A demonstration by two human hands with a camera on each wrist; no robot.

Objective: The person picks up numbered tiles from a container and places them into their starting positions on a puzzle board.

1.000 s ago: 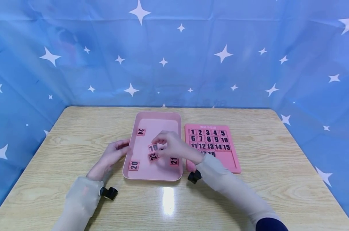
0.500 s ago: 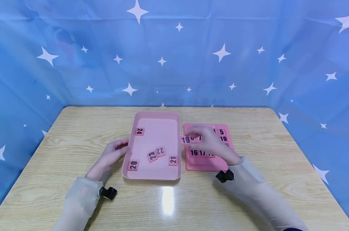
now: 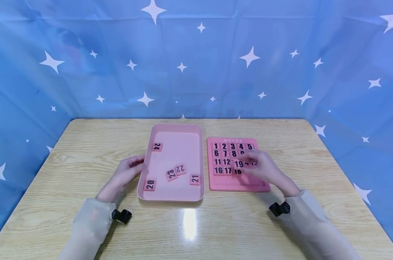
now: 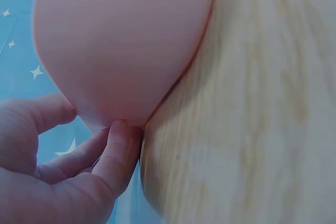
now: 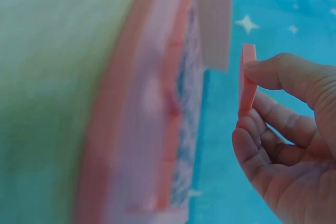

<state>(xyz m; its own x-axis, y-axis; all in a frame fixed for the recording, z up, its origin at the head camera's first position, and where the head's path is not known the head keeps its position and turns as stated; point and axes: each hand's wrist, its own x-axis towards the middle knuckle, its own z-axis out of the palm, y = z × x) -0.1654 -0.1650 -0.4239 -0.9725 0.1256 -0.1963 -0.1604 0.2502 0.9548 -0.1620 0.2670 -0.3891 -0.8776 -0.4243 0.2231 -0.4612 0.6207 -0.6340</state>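
Note:
My right hand pinches a pink number tile marked 19 between thumb and fingers, held above the number puzzle board. In the right wrist view the tile is seen edge-on, apart from the board. Tiles 1 to 18 lie in the board in order, some hidden behind my hand. Its bottom row and the right part of the row above are bare as far as they show. Relaxed fingers of my left hand touch the outer left side of the pink tray; the left wrist view shows the fingertips against its wall.
Inside the tray lie loose tiles: 24, 20, 23, 22 and 21. The tray stands left of the board on a wooden table, with a blue starred cloth behind.
My right hand has taken tile 19 out of the tray and carried it right, over the board. My left hand has stayed at the tray's side.

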